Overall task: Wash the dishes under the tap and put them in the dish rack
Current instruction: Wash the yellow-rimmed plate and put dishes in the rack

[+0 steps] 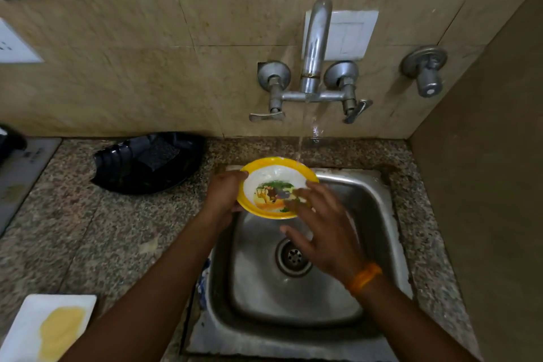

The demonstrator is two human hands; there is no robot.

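A small white bowl (pixel 274 178) with a yellow rim and a picture inside is tilted towards me over the back left of the steel sink (pixel 379 209). My left hand (pixel 224 194) grips its left rim. My right hand (pixel 326 232) has its fingers spread, and the fingertips lie on the inside of the bowl at its right. Water runs from the wall tap (pixel 316 47) in a thin stream and lands on the bowl's far rim.
A black ribbed tray (pixel 147 161) holding a dark scrub pad lies on the granite counter left of the sink. A white square plate (pixel 26 329) with a yellow smear sits at the front left corner. A brown side wall closes in on the right.
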